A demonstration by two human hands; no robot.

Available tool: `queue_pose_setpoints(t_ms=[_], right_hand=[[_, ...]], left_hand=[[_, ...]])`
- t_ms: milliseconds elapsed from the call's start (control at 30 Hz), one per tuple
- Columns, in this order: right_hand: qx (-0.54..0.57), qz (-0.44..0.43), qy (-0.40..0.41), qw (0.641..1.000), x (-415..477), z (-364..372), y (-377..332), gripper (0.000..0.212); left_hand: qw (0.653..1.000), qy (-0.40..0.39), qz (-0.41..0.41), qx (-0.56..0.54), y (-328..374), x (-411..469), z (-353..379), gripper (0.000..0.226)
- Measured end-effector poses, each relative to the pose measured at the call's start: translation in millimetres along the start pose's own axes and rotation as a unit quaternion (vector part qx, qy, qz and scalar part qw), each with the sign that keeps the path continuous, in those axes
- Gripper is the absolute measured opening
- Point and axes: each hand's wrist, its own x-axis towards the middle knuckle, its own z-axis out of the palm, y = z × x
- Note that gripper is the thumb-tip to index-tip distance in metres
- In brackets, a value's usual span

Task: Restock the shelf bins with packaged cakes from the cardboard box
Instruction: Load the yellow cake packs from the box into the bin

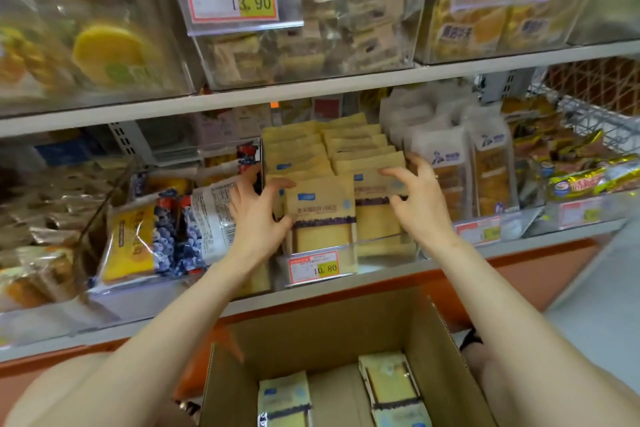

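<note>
In the centre of the frame, the left grip [258, 215] holds the left cake pack [322, 215] and the right grip [415, 198] holds the right cake pack [377, 218], probably to square the rows in the bin [384, 246].

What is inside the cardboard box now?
Two packaged cakes lie in the cardboard box, one left, one right, bare cardboard between them. The picture's edge cuts off its near part, so more may be hidden.

Cake packs [322, 215] upright in the shelf bin [381, 248], cardboard box [346, 333] below in front.
</note>
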Motion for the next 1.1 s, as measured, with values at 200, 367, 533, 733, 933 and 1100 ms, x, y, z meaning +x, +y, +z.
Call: queue_pose_setpoints(t_ms=[200, 367, 533, 733, 933, 1100], right_hand=[[-0.077, -0.028, -0.037, 0.996, -8.0, -6.2, -11.0, 0.026], [-0.178, 0.003, -0.196, 0.964, -1.1, 10.0, -4.3, 0.038], [-0.123, -0.007, -0.232, 0.965, 8.0, 17.4, -1.3, 0.044], [-0.013, 0.007, -0.182, 0.983, 1.6, 11.3, 0.0, 0.033], [0.106, -0.035, -0.133, 0.985, -20.6, -3.6, -16.3, 0.029], [0.155, -0.005, -0.151, 0.976, -65.7, -8.0, -20.4, 0.024]], left_hand=[[0.994, -0.009, 0.111, -0.005, 7.0, -1.5, -5.0, 0.019], [0.961, -0.106, 0.216, 0.135, 1.3, -2.5, 2.5, 0.033], [0.942, -0.071, 0.239, 0.224, -12.6, -0.7, -1.5, 0.038], [0.943, -0.024, 0.234, 0.235, -24.5, -6.6, -7.2, 0.023], [0.976, -0.045, 0.208, 0.045, -5.7, -18.5, -16.9, 0.036], [0.966, -0.133, 0.068, -0.210, 17.6, -84.4, 7.0, 0.016]])
